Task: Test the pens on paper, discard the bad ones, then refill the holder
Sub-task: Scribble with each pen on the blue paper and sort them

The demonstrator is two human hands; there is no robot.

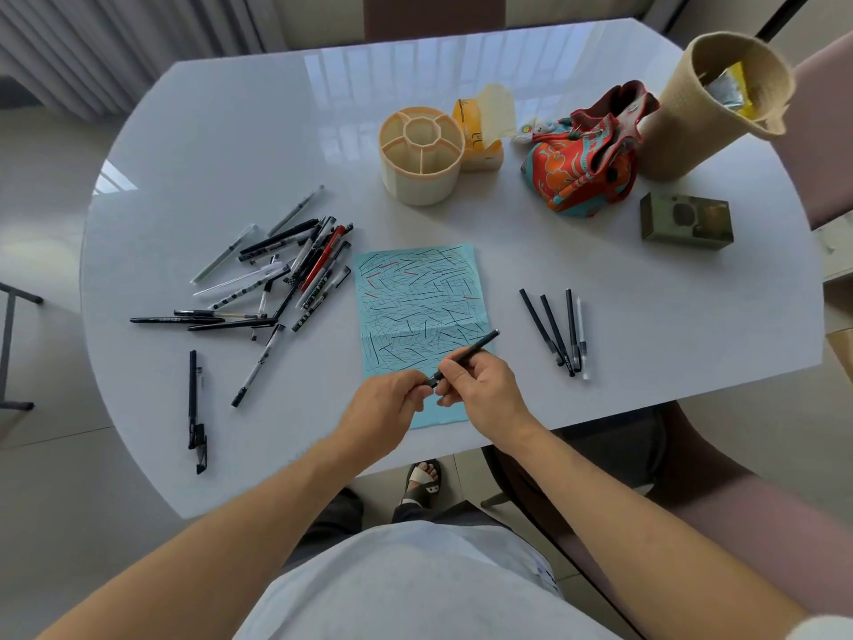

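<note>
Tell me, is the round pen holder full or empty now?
Empty. The pen holder stands upright, and its compartments show only bare bottoms; the pens lie on the table.

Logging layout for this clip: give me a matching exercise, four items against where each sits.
Items:
1. pen holder
2. pile of pens
3. row of four pens
4. black pen

Places:
A. held in both hands over the blue paper
B. left of the paper
C. right of the paper
D. beyond the paper, beside the tissue pack

Pairs: 1-D, 2-B, 3-C, 4-A
</note>
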